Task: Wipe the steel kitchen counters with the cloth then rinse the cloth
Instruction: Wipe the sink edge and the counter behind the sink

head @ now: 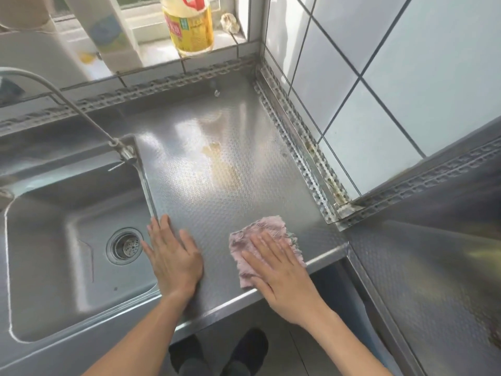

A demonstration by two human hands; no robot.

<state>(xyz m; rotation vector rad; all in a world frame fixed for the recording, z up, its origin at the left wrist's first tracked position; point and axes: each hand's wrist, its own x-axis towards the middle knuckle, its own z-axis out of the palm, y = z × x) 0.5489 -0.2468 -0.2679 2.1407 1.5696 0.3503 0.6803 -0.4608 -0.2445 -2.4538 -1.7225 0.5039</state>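
The big steel counter (217,164) has a yellow-brown stain (214,149) in its middle. The pink cloth (260,240) lies near the front edge under the flat right hand (282,270), fingers straight and a little apart, while the left hand (173,256) rests flat beside the sink (67,253). To wipe well, I would press down and push the cloth up over that stain.

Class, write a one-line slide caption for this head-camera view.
Right hand presses a pink cloth flat on the steel counter; left hand rests beside the sink.

Oil bottle (191,25) top cut off
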